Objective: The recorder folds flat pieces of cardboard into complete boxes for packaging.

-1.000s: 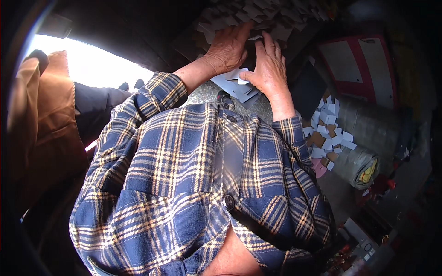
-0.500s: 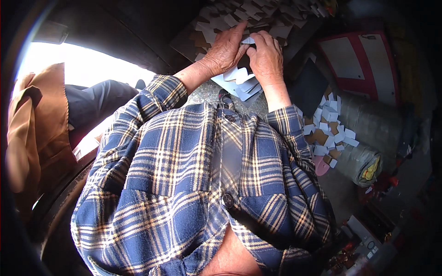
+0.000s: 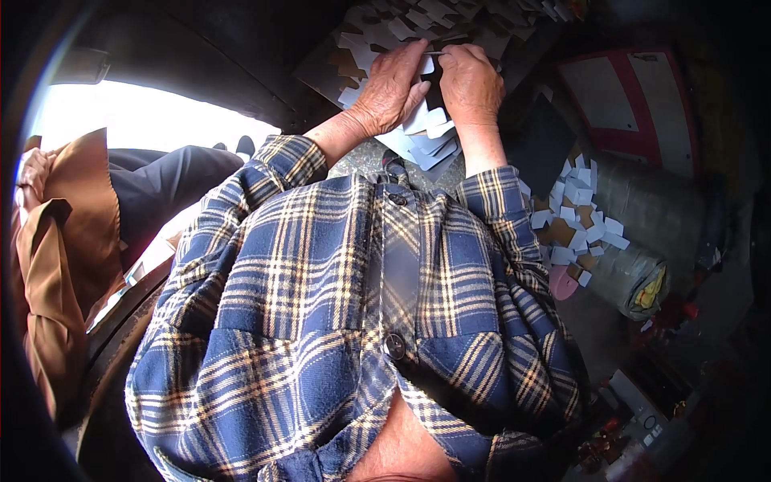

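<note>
Two bare hands meet over a small white card piece (image 3: pixel 427 65), with cut card heaped just beyond the fingertips.

The right hand (image 3: pixel 471 85) is curled, its fingertips apparently pinched on the card's edge; the left hand (image 3: pixel 391 91) lies with fingers stretched toward the same piece and thumb apart, though whether it grips cannot be told. The piece sits between the two hands, in front of a pile of white and brown card cutouts (image 3: pixel 399 30). Loose white sheets (image 3: pixel 436 146) overlap just on the wearer's side of the hands, and more folded white cards (image 3: pixel 577 191) lie to the right of the right hand. The piece looks light, thin and fairly stiff, likely to crease under a hard squeeze, so opposite edges would offer the safest hold.
</note>
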`<state>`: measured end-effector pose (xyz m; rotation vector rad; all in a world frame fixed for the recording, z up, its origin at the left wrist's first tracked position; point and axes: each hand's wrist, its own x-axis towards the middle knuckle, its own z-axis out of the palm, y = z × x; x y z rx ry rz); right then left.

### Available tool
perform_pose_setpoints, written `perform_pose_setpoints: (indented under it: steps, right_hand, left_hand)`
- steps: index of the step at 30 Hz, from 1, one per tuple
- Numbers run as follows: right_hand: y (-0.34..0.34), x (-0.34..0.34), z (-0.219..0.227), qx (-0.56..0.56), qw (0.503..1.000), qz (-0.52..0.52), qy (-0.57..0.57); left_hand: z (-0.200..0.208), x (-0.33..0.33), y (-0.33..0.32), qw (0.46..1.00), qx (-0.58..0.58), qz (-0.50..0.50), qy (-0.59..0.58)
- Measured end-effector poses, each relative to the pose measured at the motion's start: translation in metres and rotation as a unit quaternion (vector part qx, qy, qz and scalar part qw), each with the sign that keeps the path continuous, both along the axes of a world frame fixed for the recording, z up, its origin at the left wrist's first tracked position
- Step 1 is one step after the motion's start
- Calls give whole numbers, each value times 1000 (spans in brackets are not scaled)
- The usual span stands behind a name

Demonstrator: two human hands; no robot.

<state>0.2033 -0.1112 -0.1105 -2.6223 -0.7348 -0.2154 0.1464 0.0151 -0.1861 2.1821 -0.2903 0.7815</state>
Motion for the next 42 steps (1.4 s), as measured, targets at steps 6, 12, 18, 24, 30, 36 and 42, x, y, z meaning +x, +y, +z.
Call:
perform_pose_setpoints:
  steps: [6,12,18,24,30,36,42]
  right_hand:
    - [-1,11,-19,178,981,66,45]
    - [-10,11,-7,397,902,147,84]
    - [-26,-27,9,135,946,203,-212]
    - [-26,-60,11,-69,973,220,-29]
    - [-26,-53,25,-214,943,251,50]
    - [-31,-46,34,-296,921,250,-32]
    - [-37,-26,38,-278,915,264,-124]
  left_hand:
    - [-23,6,6,992,-50,65,93]
    - [-32,17,5,991,-63,94,73]
    - [-34,12,7,989,-63,105,79]
    - [-27,5,-5,985,-37,111,127]
    - [-21,5,-9,983,-1,107,149]
    - [-18,4,-13,986,37,97,129]
    - [-16,11,-11,990,36,77,115]
